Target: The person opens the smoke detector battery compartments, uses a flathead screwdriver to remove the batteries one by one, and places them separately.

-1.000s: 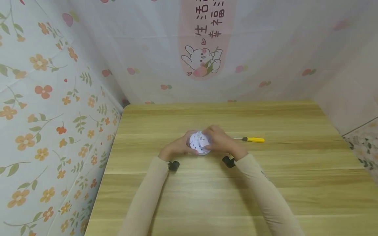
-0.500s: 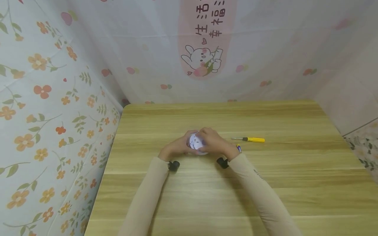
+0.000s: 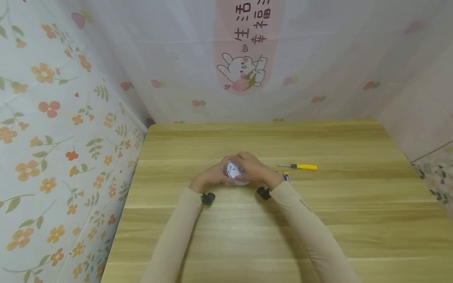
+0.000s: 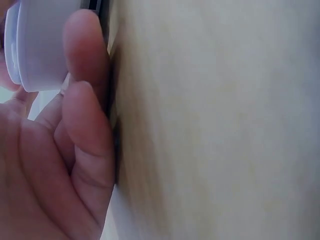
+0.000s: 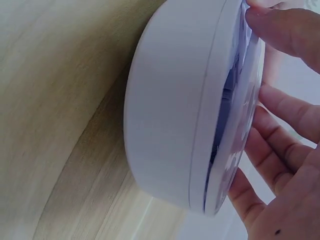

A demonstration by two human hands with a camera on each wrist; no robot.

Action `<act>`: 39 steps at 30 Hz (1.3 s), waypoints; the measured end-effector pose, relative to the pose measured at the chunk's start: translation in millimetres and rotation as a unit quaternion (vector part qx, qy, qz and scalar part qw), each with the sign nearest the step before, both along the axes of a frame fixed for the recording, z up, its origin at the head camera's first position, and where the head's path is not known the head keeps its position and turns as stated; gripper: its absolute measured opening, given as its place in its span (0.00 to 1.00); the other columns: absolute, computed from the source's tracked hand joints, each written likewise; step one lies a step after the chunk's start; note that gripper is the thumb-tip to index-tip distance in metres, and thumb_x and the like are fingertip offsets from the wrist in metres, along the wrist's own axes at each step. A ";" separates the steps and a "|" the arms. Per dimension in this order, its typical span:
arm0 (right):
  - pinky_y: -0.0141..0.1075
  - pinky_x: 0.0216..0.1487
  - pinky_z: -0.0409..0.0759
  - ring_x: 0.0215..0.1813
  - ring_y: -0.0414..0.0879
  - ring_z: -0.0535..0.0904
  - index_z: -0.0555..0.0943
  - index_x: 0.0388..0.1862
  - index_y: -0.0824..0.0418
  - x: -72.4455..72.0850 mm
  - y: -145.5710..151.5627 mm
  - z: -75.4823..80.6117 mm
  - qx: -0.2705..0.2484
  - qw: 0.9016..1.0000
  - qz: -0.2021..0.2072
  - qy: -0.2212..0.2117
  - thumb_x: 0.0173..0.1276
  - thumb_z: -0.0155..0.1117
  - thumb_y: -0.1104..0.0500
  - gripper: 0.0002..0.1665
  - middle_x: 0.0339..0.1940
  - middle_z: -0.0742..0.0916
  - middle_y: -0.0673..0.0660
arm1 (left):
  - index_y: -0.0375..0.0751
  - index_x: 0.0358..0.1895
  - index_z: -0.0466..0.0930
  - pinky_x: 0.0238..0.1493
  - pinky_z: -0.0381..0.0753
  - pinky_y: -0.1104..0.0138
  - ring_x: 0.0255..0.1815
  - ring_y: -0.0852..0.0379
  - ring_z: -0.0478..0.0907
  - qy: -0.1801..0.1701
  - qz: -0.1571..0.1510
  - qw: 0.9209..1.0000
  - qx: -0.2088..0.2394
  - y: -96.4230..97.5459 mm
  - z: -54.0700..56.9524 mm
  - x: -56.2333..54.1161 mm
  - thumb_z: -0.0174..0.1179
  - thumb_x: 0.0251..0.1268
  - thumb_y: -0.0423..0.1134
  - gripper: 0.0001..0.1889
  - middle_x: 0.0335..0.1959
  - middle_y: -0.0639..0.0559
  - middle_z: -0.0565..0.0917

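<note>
Between the hands, near the middle of the table, is a round white plastic device (image 3: 234, 169) with a thick, smooth housing (image 5: 165, 105). My left hand (image 3: 213, 173) grips it from the left; in the left wrist view, fingers lie alongside the white housing (image 4: 45, 45). My right hand (image 3: 253, 168) holds a thin white disc (image 5: 240, 135) against its face, thumb at one end and fingertips spread along the rim. A dark gap shows between disc and housing on one side, so the disc sits slightly tilted. My right hand partly hides the face in the head view.
A screwdriver with a yellow handle (image 3: 305, 167) lies right of the hands. Beside the right wrist is a small blue-and-yellow object (image 3: 286, 177), partly covered, perhaps a battery. The wooden table (image 3: 240, 236) meets printed curtains at the back and left.
My right hand has moved left, bringing the disc over the device's face, where several dark slots showed before. The blue-and-yellow object has come into sight by the wrist. My left hand stays put.
</note>
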State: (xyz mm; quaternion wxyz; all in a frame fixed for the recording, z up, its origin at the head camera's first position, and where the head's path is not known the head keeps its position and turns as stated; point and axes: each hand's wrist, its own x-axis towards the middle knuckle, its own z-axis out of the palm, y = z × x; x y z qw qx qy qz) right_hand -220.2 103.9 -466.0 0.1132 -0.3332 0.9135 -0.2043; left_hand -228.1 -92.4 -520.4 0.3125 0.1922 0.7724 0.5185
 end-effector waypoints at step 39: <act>0.50 0.61 0.65 0.61 0.55 0.69 0.73 0.65 0.62 -6.0 3.8 -15.1 -0.015 1.000 -0.014 -0.008 0.58 0.72 0.55 0.37 0.61 0.77 0.60 | 0.63 0.75 0.44 0.29 0.71 0.69 0.34 0.56 0.68 0.004 -0.011 1.000 0.009 0.0 0.5 -0.3 0.69 0.57 0.43 0.49 0.57 0.47 0.68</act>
